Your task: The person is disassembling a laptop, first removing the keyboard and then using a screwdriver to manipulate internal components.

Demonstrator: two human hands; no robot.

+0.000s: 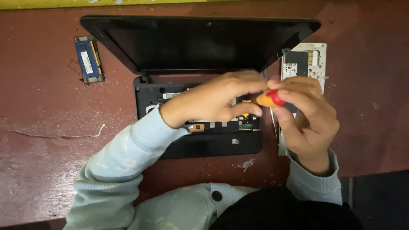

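Observation:
A small black laptop [200, 145] lies open on the table with its keyboard removed, so the inner boards show. My left hand [217, 100] reaches across the open base and pinches the orange end of a screwdriver [269, 99]. My right hand [304, 115] is closed around the screwdriver's red and orange handle at the laptop's right edge. The tool's tip is hidden behind my fingers. The dark screen [200, 40] leans back toward the far side.
A blue memory module [88, 59] lies on the worn red table [47, 110] at the far left. A white removed keyboard panel [304, 59] rests face down right of the laptop. Scratches and bits of debris mark the tabletop near the front edge.

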